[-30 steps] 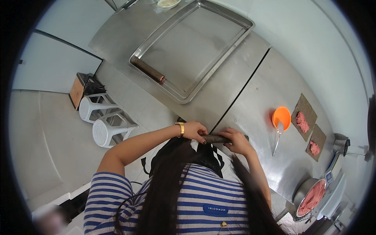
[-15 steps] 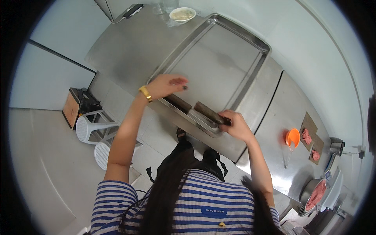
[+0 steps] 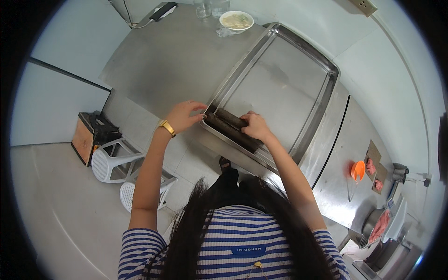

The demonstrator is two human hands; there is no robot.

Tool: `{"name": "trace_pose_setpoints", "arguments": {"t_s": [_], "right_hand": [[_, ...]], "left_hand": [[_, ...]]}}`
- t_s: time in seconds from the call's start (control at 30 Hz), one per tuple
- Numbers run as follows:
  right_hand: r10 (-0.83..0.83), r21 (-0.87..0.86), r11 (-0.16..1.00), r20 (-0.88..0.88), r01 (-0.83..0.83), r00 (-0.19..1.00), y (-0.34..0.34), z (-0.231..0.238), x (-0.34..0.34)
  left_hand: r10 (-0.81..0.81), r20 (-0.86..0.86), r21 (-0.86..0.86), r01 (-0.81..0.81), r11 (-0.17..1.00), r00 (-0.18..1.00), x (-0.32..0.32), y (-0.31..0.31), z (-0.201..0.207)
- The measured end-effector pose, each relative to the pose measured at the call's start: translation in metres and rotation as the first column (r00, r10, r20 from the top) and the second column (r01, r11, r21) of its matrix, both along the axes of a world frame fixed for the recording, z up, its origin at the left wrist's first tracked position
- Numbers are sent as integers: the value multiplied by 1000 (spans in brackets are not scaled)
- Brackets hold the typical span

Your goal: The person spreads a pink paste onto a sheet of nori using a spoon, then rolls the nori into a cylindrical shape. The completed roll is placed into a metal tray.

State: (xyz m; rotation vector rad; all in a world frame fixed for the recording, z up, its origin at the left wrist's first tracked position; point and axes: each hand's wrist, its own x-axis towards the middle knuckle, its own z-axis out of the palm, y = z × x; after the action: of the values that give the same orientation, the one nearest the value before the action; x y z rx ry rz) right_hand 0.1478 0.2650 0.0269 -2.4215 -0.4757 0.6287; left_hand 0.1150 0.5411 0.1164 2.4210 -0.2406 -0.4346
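Note:
A large steel tray point(image 3: 298, 156) lies at a slant on the metal table. Along its near wall rests a long dark roll point(image 3: 231, 133), which looks wrapped in seaweed. Just behind it lies a second dark roll point(image 3: 227, 117), its right end gripped by my right hand point(image 3: 256, 127). My left hand point(image 3: 186, 115) is at the tray's left corner, thumb and fingers apart, the fingertips close to the left ends of the rolls. Whether they touch a roll I cannot tell.
Beyond the tray stand a white bowl point(image 3: 236, 21) of pale food and glass jars point(image 3: 203, 9). To the right are an orange bowl point(image 3: 358, 171), pink minced meat point(image 3: 370, 166) on dark sheets and a pot point(image 3: 373, 221) of mince. White stools point(image 3: 109, 163) stand at left.
My right hand has brought its roll left and back, from the tray's near right corner to behind the other roll. My left hand has drawn back toward the tray's left corner.

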Motion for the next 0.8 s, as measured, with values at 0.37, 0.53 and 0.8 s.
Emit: {"name": "trace_pose_setpoints", "arguments": {"t_s": [0.37, 0.53, 0.8], "right_hand": [[-82, 70, 994, -108, 89, 991, 16, 6, -5], [-82, 257, 962, -53, 93, 995, -5, 4, -11], [-186, 196, 964, 25, 178, 982, -48, 0, -48]], "left_hand": [[-574, 1, 366, 534, 762, 819, 59, -69, -34], [-596, -242, 414, 637, 650, 765, 80, -91, -54], [-626, -282, 402, 682, 611, 727, 90, -93, -56]]}}
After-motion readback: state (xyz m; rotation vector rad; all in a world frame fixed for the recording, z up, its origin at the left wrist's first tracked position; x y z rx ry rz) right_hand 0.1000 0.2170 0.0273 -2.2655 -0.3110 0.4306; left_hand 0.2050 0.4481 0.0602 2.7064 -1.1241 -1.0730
